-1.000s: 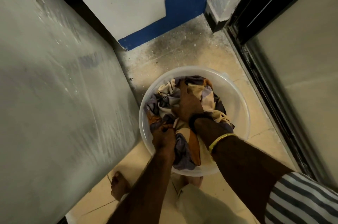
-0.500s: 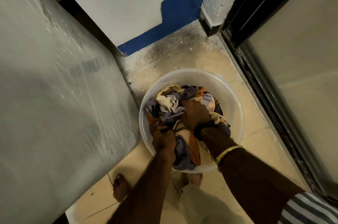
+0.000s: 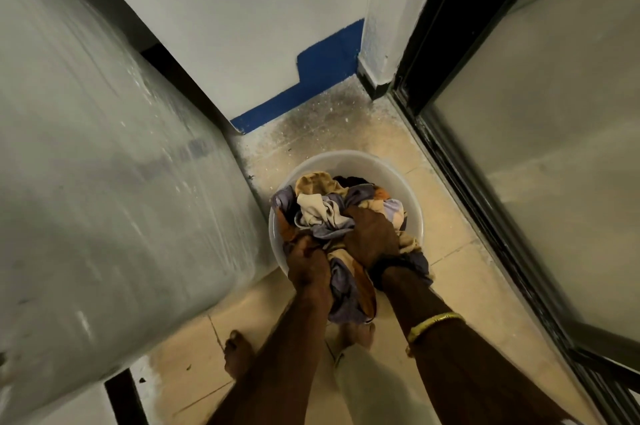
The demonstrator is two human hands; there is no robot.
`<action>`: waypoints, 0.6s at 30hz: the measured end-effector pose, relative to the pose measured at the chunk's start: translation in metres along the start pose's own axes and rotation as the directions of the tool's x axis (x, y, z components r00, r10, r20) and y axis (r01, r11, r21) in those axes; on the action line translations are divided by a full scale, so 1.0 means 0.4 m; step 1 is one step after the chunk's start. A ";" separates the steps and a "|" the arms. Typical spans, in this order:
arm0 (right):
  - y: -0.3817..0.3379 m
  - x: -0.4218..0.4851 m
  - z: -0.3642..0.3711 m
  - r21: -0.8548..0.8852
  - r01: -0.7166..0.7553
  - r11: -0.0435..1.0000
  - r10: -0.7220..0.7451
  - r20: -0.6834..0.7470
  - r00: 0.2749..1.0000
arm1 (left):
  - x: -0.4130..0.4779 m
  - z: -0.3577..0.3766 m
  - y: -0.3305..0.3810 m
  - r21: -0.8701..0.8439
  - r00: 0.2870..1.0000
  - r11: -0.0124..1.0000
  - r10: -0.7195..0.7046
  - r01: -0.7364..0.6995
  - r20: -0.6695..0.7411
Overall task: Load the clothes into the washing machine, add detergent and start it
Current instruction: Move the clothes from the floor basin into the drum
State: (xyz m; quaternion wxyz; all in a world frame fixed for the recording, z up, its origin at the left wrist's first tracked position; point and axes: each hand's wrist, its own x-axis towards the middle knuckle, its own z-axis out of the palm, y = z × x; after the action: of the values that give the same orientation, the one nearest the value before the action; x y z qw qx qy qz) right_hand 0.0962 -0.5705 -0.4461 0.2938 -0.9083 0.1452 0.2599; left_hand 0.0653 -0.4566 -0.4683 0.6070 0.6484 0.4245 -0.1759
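Clothes point(image 3: 329, 213) sit bunched in the white basin point(image 3: 412, 196), lower centre of frame, heaped higher than a second ago. Left hand point(image 3: 309, 267) fists fabric at the near rim. Right hand point(image 3: 372, 237), drawn back from the pile's middle, clenches the bundle.

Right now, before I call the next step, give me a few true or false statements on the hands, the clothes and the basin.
1. Both hands grip the clothes. True: left hand, right hand.
2. The basin sits on a table. False: it sits on the tiled floor.
3. The basin is empty. False: clothes fill it.
4. A gold bangle circles the right forearm. True.
5. Some cloth hangs over the basin's near rim. True.
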 end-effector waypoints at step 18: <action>-0.248 -0.377 -0.333 0.041 0.100 0.994 -0.090 -0.199 0.976 | -0.414 -0.129 0.308 0.034 0.976 0.975 0.217 -0.217 0.004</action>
State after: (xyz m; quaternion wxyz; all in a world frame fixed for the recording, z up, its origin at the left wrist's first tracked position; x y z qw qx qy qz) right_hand 0.0651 -0.5572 -0.2245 0.3129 -0.9278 0.1365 0.1506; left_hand 0.0488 -0.4521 -0.2564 0.6114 0.7013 0.3479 -0.1157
